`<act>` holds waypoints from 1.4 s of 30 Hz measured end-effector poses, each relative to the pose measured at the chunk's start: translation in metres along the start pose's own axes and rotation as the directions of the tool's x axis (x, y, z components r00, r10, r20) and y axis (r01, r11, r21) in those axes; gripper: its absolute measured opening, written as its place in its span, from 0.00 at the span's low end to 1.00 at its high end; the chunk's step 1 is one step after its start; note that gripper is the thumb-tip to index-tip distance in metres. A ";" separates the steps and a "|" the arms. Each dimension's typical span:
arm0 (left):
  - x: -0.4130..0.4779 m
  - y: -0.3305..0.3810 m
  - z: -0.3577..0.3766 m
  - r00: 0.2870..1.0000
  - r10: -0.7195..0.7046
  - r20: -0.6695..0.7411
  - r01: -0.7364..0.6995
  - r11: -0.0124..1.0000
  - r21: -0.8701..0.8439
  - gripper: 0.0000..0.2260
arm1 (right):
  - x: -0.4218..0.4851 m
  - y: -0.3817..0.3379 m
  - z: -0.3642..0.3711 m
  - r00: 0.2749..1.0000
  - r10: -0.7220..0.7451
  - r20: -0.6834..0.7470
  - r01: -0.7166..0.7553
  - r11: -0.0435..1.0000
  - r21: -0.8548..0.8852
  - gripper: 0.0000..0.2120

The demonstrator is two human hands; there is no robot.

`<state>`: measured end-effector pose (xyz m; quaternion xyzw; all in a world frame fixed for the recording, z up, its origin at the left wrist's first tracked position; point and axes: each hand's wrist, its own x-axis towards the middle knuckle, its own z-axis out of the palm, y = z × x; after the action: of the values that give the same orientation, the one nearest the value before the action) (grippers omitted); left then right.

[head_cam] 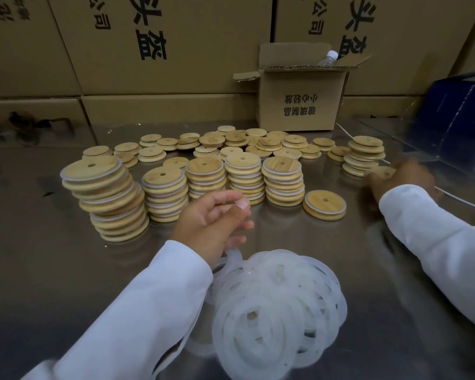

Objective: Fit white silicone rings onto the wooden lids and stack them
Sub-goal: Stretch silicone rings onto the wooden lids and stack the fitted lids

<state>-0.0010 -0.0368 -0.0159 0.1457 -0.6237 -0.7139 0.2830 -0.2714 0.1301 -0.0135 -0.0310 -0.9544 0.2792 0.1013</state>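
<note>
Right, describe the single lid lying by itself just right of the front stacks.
The lone lid is a round disc of pale, grained wood with a small hole through its centre. A white silicone ring sits around its narrower upper step, above a wider rim. It lies flat on the shiny metal table, close beside the rightmost front stack; whether they touch is unclear. Nothing else touches it.

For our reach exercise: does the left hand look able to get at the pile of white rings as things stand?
Probably yes: the left hand hovers right beside the ring pile, with nothing between them.
</note>
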 end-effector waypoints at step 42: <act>0.003 -0.003 -0.011 0.987 -0.031 -0.161 0.028 0.999 -0.023 0.05 | -0.158 -0.022 -0.025 0.373 -0.851 0.369 0.491 0.519 0.700 0.12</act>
<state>0.0024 -0.0473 -0.0206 0.2092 -0.5894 -0.7102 0.3233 -0.1114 0.1064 -0.0092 0.5073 -0.7363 0.4245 -0.1425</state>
